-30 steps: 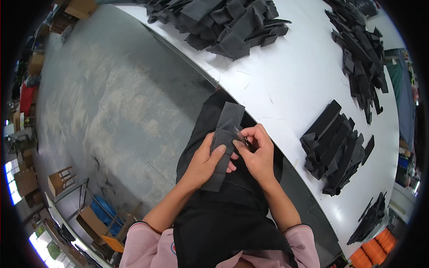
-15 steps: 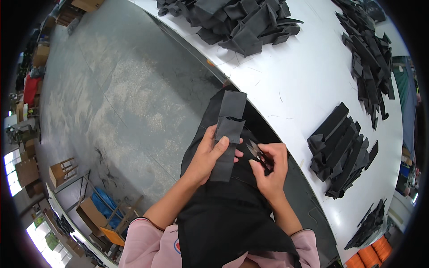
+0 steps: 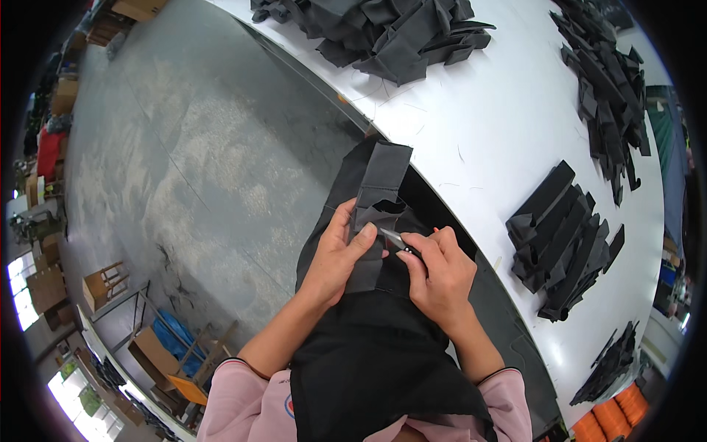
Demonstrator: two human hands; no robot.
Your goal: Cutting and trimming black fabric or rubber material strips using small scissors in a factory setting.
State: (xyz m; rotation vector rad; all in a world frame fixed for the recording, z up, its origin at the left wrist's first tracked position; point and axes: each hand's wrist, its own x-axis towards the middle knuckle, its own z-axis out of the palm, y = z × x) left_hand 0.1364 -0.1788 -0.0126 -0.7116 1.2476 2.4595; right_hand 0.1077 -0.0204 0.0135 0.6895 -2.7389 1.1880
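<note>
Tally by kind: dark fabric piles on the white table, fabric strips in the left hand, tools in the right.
Dark fabric piles on the white table: 4 (far pile, upper-right pile, middle-right pile, lower-right pile)
Dark fabric strip in left hand: 1
Bladed tool in right hand: 1
Total: 6

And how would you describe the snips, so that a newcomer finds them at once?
Beside the white table is a black apron. Over it, the right hand holds the snips, their bright metal standing out against the dark cloth strip.
</note>
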